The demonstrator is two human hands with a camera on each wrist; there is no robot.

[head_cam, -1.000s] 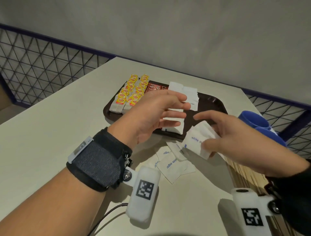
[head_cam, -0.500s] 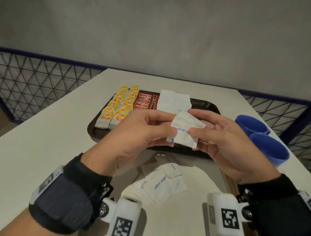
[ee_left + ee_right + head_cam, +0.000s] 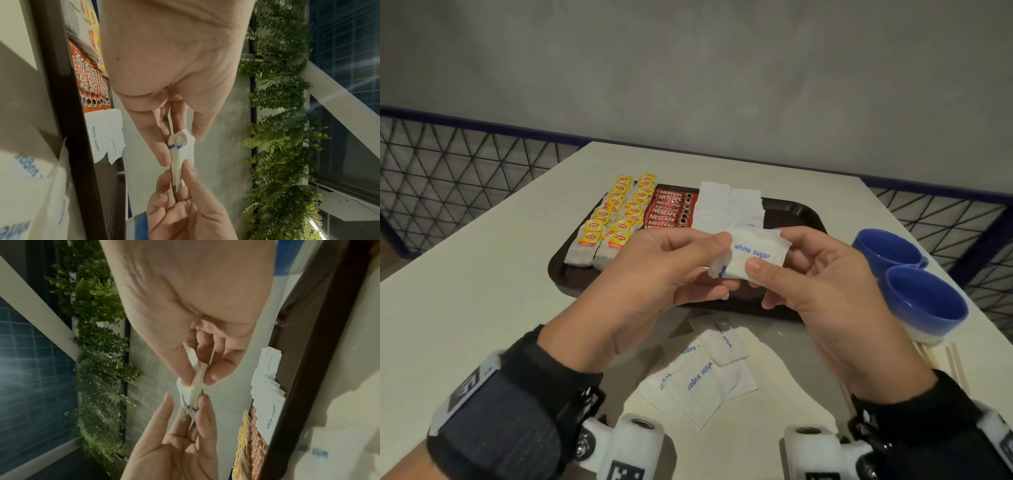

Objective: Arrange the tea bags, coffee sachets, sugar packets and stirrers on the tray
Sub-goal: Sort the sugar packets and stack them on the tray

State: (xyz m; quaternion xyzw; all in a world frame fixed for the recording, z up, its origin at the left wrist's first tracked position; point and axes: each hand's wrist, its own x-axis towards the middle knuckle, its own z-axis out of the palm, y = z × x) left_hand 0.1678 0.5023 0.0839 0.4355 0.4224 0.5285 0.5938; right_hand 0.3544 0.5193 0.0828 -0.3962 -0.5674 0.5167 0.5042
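- Holding a small stack of sugar packets [image 3: 751, 255] above the near edge of the tray [image 3: 803, 214]; I count at least two packets edge-on in the wrist views.
- My left hand [image 3: 654, 274] pinches the stack's left end between thumb and curled fingers; my right hand [image 3: 822, 284] pinches the right end, thumb on the printed face.
- On the tray, left to right: tea bags [image 3: 613, 222] in two rows, coffee sachets [image 3: 671, 209], then a row of sugar packets already laid [image 3: 729, 202]. The tray's right part is bare.
- Loose sugar packets [image 3: 702, 373] lie on the table just in front of the tray; stirrers [image 3: 941, 356] lie on the table to the tray's right, beside two blue cups [image 3: 907, 274].
- Judgement: sugar placement is part done; stirrers not yet started.
- Risks: the packets are slick and thin, so easing either pinch could let one slide out and fall onto the tray rim or table. Setting the stack down carelessly could knock the laid row askew. My right forearm is close to the cups and stirrers; a wide sweep could scatter them.
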